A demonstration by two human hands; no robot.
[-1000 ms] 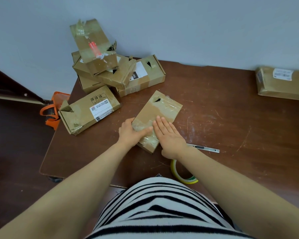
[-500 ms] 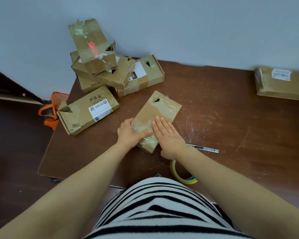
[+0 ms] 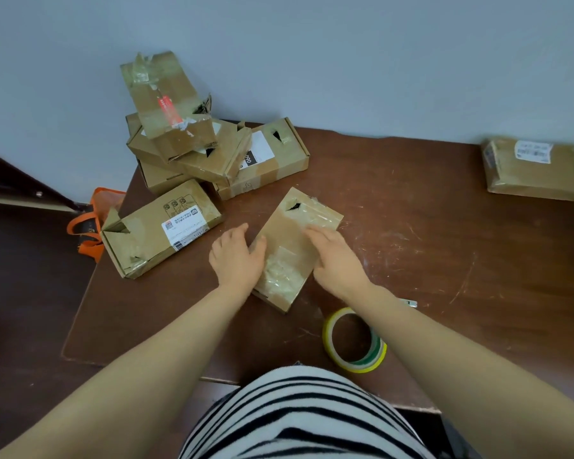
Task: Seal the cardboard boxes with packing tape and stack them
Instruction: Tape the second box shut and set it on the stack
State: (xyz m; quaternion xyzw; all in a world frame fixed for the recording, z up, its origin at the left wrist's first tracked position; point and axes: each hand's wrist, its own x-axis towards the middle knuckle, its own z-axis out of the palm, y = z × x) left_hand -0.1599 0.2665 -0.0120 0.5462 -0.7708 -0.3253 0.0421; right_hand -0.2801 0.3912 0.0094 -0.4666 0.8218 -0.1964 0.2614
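Observation:
A small flat cardboard box (image 3: 290,240) lies tilted on the brown table (image 3: 411,260), with clear tape over its near end and far end. My left hand (image 3: 236,256) rests against the box's left side, thumb on the top face. My right hand (image 3: 335,260) lies on the box's right edge with straight fingers. A roll of packing tape (image 3: 355,341) with a yellow-green rim lies flat near the table's front edge, under my right forearm. A cutter's tip (image 3: 411,303) shows beyond that forearm; the rest is hidden.
A loose pile of taped boxes (image 3: 193,150) fills the table's back left corner. A labelled box (image 3: 161,231) lies in front of it, close to my left hand. Another box (image 3: 537,167) sits at the far right. An orange bag (image 3: 90,226) is on the floor at left.
Both hands have slid apart from the middle of the box's near end to its two sides. The box has stayed in place.

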